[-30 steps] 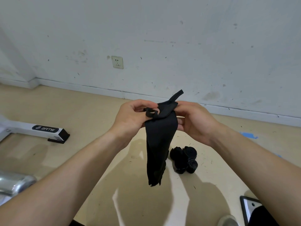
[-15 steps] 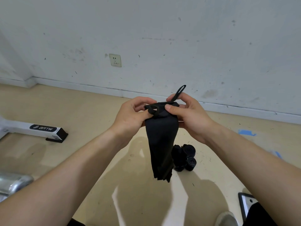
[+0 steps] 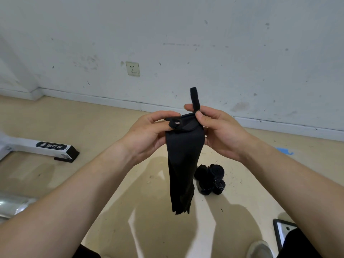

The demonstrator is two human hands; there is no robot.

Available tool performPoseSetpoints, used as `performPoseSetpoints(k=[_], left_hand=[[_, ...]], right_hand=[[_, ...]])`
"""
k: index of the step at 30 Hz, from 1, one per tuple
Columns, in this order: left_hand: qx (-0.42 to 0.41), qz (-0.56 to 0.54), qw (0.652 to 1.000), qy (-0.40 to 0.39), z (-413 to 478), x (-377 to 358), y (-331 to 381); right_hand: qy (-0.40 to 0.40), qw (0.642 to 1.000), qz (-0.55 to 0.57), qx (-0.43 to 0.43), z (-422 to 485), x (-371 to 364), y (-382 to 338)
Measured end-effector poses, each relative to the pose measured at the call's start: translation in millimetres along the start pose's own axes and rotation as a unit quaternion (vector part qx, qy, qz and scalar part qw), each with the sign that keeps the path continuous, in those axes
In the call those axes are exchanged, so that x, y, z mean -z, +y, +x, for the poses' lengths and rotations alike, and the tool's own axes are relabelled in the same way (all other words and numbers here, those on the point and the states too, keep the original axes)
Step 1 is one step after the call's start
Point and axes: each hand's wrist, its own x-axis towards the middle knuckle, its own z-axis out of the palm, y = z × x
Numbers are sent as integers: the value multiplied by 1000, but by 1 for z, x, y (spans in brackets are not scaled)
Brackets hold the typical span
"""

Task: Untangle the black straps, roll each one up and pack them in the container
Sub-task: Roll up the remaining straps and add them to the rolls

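A black strap [image 3: 183, 164] hangs folded in the air in front of me, its lower end dangling above the floor. My left hand [image 3: 149, 135] pinches its top left corner, where a small loop sits over my thumb. My right hand [image 3: 219, 131] pinches the top right corner, and a narrow black tab sticks straight up between its thumb and fingers. On the floor behind the strap lies a pile of rolled black straps [image 3: 210, 178]. No container shows clearly.
A white machine foot [image 3: 46, 146] marked BRTW lies on the beige floor at the left. A shiny metal part [image 3: 13, 203] sits at the lower left. A dark-framed flat object [image 3: 283, 231] and a shoe [image 3: 259, 248] are at the lower right. The wall holds a socket [image 3: 132, 68].
The narrow tab in my right hand has swung from leaning right to standing upright. Both hands stay at the strap's top edge, and the hanging end has swayed slightly.
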Motion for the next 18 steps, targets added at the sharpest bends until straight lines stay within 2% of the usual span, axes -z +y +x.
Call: performPoseSetpoints(k=[5, 12, 18], left_hand=[[5, -6, 1000, 27, 0, -1, -7], [6, -10, 1000, 18, 0, -1, -8], [-1, 19, 999, 28, -1, -3, -9]], right_hand=[[23, 991, -131, 29, 2, -2, 2], [32, 992, -116, 32, 1, -8, -3], [51, 980, -181, 73, 0, -9, -2]])
